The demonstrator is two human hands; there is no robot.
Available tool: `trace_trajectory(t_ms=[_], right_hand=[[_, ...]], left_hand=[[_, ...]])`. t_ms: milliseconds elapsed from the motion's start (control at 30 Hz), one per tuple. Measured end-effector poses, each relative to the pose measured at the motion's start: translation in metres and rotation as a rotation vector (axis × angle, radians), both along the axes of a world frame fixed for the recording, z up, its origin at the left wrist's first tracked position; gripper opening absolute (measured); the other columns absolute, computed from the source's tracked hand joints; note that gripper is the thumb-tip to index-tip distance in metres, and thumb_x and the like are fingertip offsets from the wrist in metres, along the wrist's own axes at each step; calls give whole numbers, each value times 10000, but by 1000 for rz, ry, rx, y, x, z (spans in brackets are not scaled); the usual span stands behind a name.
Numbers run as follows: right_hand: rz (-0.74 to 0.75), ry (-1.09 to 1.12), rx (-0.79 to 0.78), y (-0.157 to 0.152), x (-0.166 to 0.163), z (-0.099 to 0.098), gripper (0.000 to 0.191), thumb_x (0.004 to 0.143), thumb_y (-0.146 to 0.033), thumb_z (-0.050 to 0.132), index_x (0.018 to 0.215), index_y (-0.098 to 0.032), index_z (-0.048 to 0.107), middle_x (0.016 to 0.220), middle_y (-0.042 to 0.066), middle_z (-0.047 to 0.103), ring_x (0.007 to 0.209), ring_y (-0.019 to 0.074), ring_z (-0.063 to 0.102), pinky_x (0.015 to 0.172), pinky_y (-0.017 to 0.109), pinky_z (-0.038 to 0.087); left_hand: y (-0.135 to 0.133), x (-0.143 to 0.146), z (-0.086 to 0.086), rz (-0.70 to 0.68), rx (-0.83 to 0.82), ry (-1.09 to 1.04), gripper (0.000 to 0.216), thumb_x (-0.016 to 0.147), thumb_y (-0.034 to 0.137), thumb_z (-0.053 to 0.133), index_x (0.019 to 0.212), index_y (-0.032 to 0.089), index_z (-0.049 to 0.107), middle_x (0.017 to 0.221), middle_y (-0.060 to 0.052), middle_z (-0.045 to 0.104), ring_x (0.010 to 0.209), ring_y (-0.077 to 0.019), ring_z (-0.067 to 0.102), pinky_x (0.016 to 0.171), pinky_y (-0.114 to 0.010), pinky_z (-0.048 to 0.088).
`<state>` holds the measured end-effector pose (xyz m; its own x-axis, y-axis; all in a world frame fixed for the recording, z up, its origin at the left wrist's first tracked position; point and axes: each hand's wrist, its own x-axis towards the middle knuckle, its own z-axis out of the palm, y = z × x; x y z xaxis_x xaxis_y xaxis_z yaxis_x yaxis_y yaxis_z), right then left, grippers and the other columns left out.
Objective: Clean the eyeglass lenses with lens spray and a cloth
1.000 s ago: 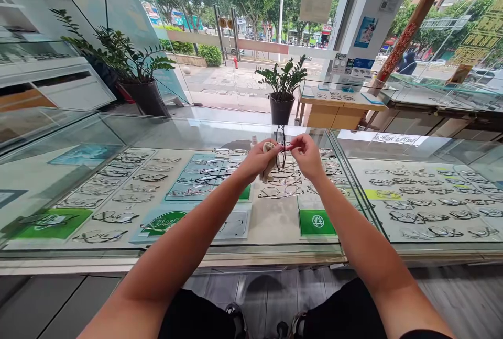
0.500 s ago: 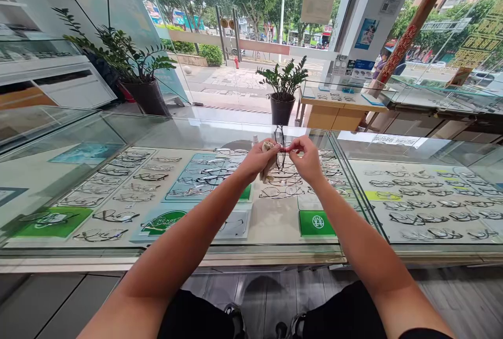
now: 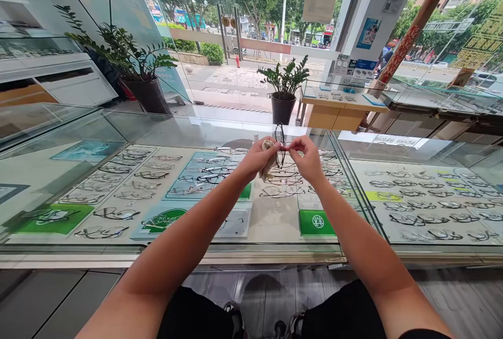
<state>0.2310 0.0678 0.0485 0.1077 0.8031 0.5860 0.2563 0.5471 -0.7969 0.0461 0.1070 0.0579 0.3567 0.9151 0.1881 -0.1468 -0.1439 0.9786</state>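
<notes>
My left hand [image 3: 259, 156] is closed around a crumpled beige cloth [image 3: 266, 171] and grips a pair of dark-rimmed eyeglasses [image 3: 280, 134] at the middle. The eyeglasses are held on end, one lens above the other, over the glass counter. Just to their right, my right hand [image 3: 306, 158] is closed in a pinch, fingertips up against the frame's middle. What those fingertips hold is too small to make out. Behind my left hand a small white bottle [image 3: 255, 139] is partly hidden.
The glass display counter [image 3: 275, 252] holds rows of eyeglasses, with green cards [image 3: 317, 222] among them. A second glass case [image 3: 432, 250] adjoins on the right. Beyond the counter are a potted plant [image 3: 283, 108], a larger potted plant [image 3: 147, 95] and a window front.
The view has shifted very slightly. Both hands keep almost the same place and grip, with the eyeglasses still upright between them.
</notes>
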Motion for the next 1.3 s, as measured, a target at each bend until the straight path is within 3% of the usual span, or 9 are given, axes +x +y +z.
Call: trace_trajectory(t_ms=[267,767,1300], right_hand=[[4,-36,2,-1,1,0,187,888,-398,828,942,-249,729,1028,50,718,968,234,712,978,459,628],[21,-99,3,4,7,-2,112,871,-345,764,858,-247,713,1033,53,682,1005,249,686,1034,486,614],[107,21,-72,3,6,2,172,836,-397,808,848,-248,724,1031,54,677,968,239,671,1013,482,618]], left_hand=[[-4,-2,4,6,35,100,549,800,665,931,881,212,632,684,37,544,649,-143,503,626,-287,391],[-2,-4,5,-28,76,157,589,809,728,878,901,210,615,703,35,587,660,-140,498,650,-298,370],[1,-6,4,-39,81,147,593,790,722,916,897,209,641,738,18,595,681,-144,503,629,-287,398]])
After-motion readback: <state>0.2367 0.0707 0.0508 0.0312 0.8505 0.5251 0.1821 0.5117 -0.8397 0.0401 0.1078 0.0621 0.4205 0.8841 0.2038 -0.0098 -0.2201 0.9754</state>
